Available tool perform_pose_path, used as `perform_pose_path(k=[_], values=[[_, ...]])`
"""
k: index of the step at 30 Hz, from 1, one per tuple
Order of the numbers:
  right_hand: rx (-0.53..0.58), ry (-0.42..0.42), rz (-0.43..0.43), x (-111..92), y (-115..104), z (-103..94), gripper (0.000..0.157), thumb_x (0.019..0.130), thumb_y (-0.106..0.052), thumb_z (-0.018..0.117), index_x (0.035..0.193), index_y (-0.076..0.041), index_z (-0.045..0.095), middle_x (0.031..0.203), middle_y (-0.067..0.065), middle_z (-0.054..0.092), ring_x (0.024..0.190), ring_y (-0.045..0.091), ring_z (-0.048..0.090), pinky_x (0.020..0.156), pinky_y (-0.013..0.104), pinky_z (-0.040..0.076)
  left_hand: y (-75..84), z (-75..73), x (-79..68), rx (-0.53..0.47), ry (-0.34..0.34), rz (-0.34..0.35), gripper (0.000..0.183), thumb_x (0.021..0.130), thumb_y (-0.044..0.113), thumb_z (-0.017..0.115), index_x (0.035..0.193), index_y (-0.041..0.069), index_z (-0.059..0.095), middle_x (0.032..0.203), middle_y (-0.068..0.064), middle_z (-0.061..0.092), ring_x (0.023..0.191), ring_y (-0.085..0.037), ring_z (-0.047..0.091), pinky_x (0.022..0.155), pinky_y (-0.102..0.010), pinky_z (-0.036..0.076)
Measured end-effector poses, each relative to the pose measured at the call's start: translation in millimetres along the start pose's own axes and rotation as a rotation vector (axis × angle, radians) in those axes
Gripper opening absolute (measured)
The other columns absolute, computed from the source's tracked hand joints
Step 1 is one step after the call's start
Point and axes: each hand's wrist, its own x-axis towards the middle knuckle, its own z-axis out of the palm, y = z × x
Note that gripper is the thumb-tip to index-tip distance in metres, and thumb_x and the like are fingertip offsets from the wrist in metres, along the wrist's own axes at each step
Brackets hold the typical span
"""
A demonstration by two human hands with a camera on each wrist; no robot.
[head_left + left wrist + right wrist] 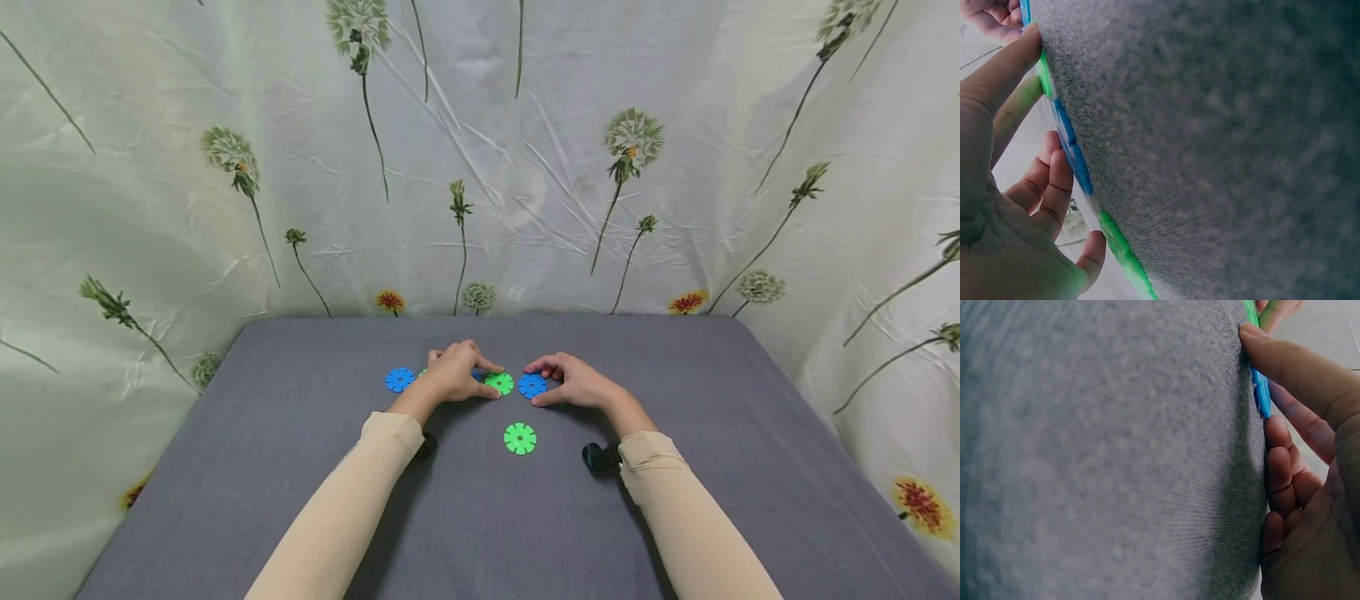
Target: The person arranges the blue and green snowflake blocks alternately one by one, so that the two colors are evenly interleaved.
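Several flat, notched plastic discs in blue and green form a row across the cloth. My left hand (452,372) spans a green notched disc (499,383), thumb and index finger at opposite edges. Beside it on the right, my right hand (576,384) holds a blue notched disc (532,385) by its edges the same way; the two discs lie close together. Under the left hand's other fingers sits another blue disc (1071,147), mostly hidden in the head view. A further green disc (1125,253) is near the little finger.
At the row's left end lies one more blue disc (400,380). Nearer to me, below the row, is a single green disc (520,438). Grey cloth (300,500) covers the table, and a flower-printed curtain (525,167) hangs behind its far edge.
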Motion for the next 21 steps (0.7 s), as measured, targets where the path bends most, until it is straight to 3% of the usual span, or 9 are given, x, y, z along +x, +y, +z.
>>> perform_pose_path(k=[21], values=[[-0.003, 0.038, -0.035, -4.4, 1.0, 0.8, 0.047, 0.094, -0.025, 0.085, 0.137, -0.011, 0.071, 0.119, 0.011, 0.063, 0.110, 0.026, 0.056, 0.099, 0.044, 0.046, -1.7, 2.6, -0.2, 0.004, 0.024, 0.008, 0.044, 0.089, 0.048, 0.088, 0.132, 0.042, 0.077, 0.137, 0.000, 0.060, 0.127, -0.023, 0.055, 0.101, -0.054, 0.031]])
